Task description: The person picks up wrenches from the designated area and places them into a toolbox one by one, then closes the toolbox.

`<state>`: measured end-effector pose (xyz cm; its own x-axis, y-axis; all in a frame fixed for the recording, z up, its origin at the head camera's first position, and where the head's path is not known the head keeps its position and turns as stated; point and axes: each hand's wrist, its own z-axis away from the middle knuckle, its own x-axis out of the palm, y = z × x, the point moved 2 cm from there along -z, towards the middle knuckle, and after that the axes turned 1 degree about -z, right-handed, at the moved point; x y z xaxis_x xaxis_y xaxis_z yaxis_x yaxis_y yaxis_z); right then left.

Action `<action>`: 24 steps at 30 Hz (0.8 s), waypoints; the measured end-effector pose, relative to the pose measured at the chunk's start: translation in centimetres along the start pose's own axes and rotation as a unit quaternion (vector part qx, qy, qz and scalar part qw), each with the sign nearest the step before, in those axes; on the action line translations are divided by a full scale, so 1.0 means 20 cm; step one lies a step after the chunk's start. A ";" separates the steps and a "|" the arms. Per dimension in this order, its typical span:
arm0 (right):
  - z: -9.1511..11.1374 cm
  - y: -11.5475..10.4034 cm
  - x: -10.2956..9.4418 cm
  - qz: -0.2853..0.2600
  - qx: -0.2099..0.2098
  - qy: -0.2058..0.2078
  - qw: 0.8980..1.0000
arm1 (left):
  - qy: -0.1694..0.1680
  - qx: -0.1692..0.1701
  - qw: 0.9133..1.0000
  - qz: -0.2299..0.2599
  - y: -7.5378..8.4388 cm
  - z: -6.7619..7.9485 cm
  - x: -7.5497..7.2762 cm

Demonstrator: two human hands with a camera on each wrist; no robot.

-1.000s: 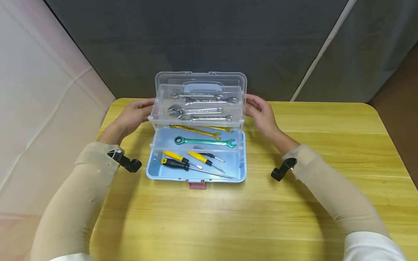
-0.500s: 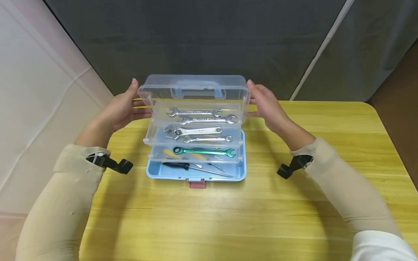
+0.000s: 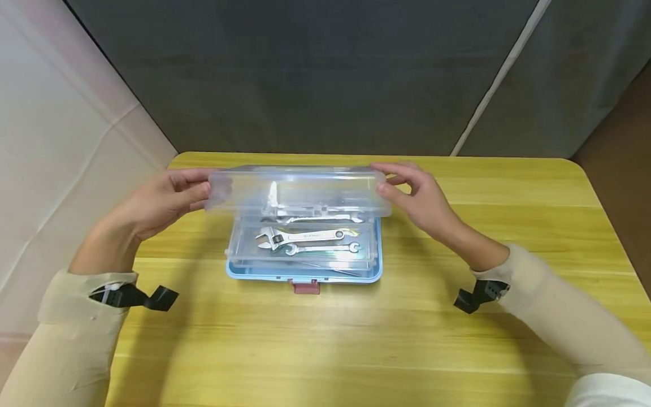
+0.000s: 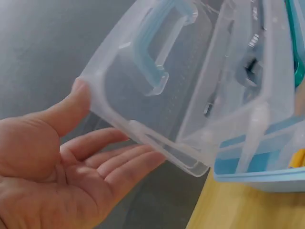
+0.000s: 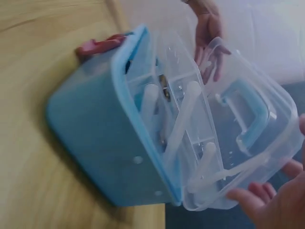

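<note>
A blue toolbox (image 3: 256,276) stands on the table with its clear lid (image 3: 300,189) partly lowered over the trays. My left hand (image 3: 157,200) pinches the lid's left end, thumb in front and fingers behind. At the opposite end, my right hand (image 3: 429,200) holds the lid between thumb and fingers. In the clear upper tray (image 3: 244,243) lie an adjustable wrench (image 3: 305,236) and a small silver open-end wrench (image 3: 322,249). Another silver wrench (image 3: 325,218) shows just below the lid's edge. The left wrist view shows the lid's pale blue handle (image 4: 147,52) and a green wrench (image 4: 299,57).
A red latch (image 3: 306,288) sticks out from the box's front. The wooden table (image 3: 325,345) ends behind the box at a dark grey partition (image 3: 315,79). A pale sheet (image 3: 66,141) hangs on the left, and a brown panel (image 3: 620,124) stands on the right.
Both hands have come from behind the box's sides to grip the lid's ends. The lid has swung forward and down, and the trays have folded lower, covering the screwdrivers.
</note>
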<state>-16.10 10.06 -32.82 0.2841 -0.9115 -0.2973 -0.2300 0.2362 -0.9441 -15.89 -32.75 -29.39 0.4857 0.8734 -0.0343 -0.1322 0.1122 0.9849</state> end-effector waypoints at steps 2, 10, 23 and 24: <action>0.03 0.01 0.01 -0.023 -0.019 -0.010 0.999 | -0.008 0.005 1.000 -0.012 -0.01 0.04 0.01; 0.13 0.07 0.05 -0.051 -0.068 -0.032 0.996 | -0.006 0.025 1.000 -0.013 -0.11 0.13 0.07; 0.24 0.16 0.11 0.028 -0.150 -0.060 0.987 | -0.004 0.077 0.997 0.026 -0.30 0.22 0.12; 0.25 0.17 0.12 0.033 -0.154 -0.060 0.986 | -0.004 0.076 0.997 0.026 -0.31 0.22 0.12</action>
<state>-11.61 10.39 -37.34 0.3623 -0.8472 -0.3886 -0.5179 0.1636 -0.8396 -10.12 -33.34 -34.77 0.4884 0.8724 0.0186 -0.0256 -0.0070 0.9996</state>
